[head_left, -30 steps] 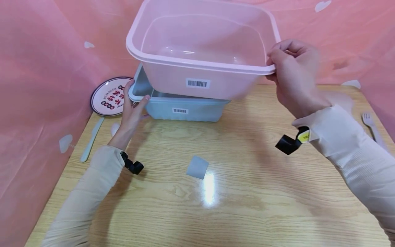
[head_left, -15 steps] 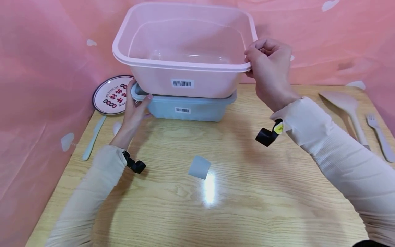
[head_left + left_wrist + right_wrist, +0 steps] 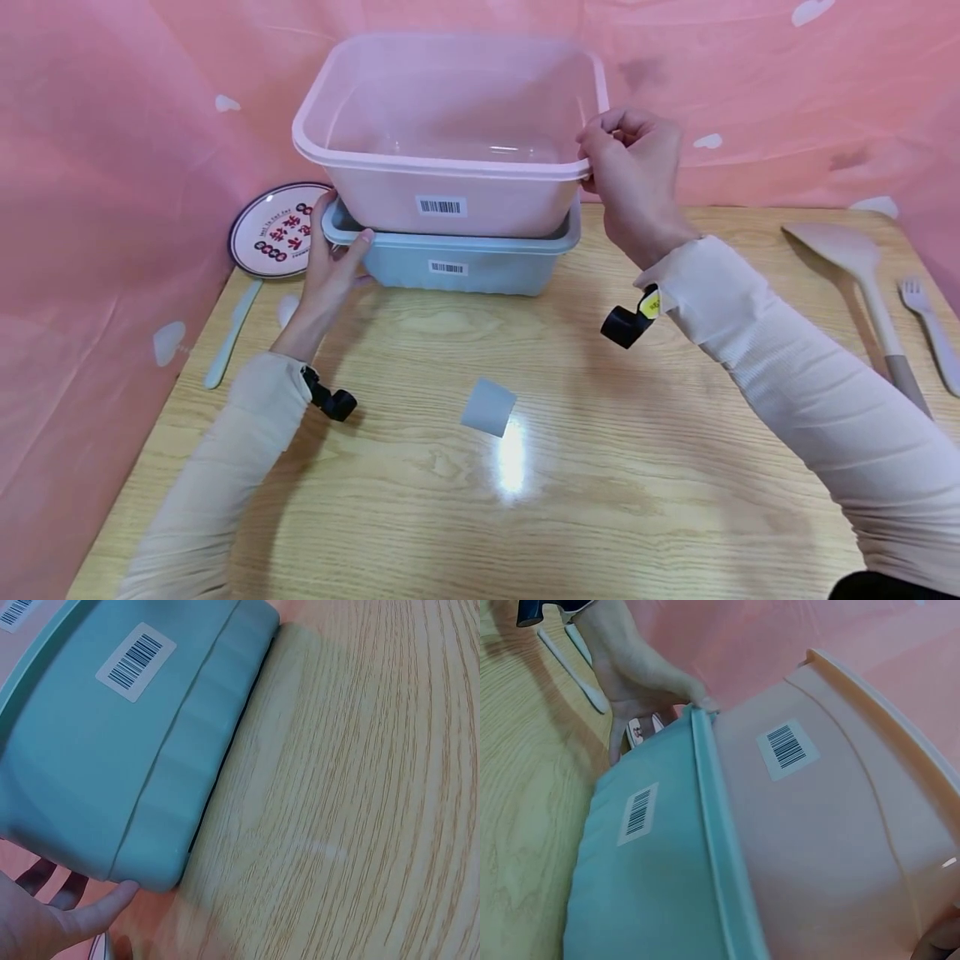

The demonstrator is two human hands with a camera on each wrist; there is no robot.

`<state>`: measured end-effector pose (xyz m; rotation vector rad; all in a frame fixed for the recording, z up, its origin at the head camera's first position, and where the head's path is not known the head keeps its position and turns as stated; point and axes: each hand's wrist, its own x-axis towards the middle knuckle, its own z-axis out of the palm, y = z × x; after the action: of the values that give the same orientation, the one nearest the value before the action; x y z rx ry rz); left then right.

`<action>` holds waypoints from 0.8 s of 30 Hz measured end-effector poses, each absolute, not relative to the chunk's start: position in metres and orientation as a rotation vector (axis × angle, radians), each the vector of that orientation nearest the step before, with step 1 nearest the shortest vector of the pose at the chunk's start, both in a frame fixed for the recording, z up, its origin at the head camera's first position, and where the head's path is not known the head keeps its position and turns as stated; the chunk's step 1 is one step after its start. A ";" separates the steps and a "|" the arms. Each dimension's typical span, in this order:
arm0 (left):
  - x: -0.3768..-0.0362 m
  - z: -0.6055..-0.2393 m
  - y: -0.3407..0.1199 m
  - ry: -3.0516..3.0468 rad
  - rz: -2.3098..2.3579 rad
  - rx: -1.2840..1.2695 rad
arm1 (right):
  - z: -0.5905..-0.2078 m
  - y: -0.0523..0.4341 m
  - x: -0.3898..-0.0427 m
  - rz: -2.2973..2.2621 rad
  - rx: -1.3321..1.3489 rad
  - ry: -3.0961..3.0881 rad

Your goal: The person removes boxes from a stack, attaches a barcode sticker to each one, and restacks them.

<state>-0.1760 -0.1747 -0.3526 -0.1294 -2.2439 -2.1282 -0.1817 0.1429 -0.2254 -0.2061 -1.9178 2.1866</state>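
A pale pink plastic tub (image 3: 450,133) sits nested in a light blue tub (image 3: 457,262) at the back of the wooden table (image 3: 600,500). My right hand (image 3: 626,162) grips the pink tub's right rim, fingers curled over the edge. My left hand (image 3: 330,262) holds the blue tub's front left corner, thumb on the front wall and fingers round the rim. In the left wrist view the blue tub (image 3: 112,750) fills the upper left with my thumb (image 3: 97,915) at its corner. The right wrist view shows the pink tub (image 3: 832,825) inside the blue tub (image 3: 652,885).
A round printed plate (image 3: 276,231) leans at the back left beside a pale knife (image 3: 232,333). A small grey cup (image 3: 488,407) lies on its side mid-table. A spatula (image 3: 862,275) and fork (image 3: 930,325) lie at the right. Pink cloth (image 3: 112,125) walls the table in.
The pink tub has come down and to the left, from tilted above the blue tub to nested in it. My right hand went with it; the left hand stayed.
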 end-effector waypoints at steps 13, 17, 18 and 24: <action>-0.174 -0.354 -0.177 -2.207 -2.151 -0.120 | -0.249 0.137 -0.183 2.119 -0.210 -2.032; -0.174 -0.355 -0.178 -2.211 -2.133 -0.144 | -0.255 0.137 -0.183 2.107 -0.216 -2.059; -0.174 -0.355 -0.178 -2.214 -2.130 -0.143 | -0.257 0.137 -0.183 2.100 -0.210 -2.066; -0.174 -0.356 -0.178 -2.229 -2.117 -0.121 | -0.266 0.137 -0.183 2.056 -0.181 -2.094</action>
<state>-0.1740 -0.1783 -0.3561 -0.1209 -2.2287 -2.1165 -0.1830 0.1367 -0.2657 -0.1807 -2.0935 2.0565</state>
